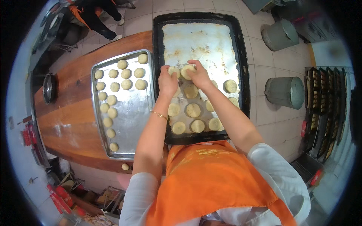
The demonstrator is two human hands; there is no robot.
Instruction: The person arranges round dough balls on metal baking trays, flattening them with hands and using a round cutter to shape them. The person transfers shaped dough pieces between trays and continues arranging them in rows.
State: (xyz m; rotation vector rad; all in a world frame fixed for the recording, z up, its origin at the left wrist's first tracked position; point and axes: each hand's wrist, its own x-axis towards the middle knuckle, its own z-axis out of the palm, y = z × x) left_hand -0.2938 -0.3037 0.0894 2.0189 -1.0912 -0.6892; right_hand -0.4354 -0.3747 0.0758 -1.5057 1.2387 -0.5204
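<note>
My left hand grips a flat round dough cake over the middle of a black baking tray. Close beside it, my right hand holds a second dough cake between thumb and fingers. Several flattened dough cakes lie in rows on the tray's pale, browned lining sheet, in the half nearer me. My right forearm covers part of those rows. To the left, a shiny metal tray carries several rounder dough balls, mostly along its far and left sides.
Both trays rest by a wooden table. A single dough ball sits at its near edge, and a dark bowl at its left. Two metal buckets stand on the tiled floor, near a rack of loaded trays. A person is at the far left.
</note>
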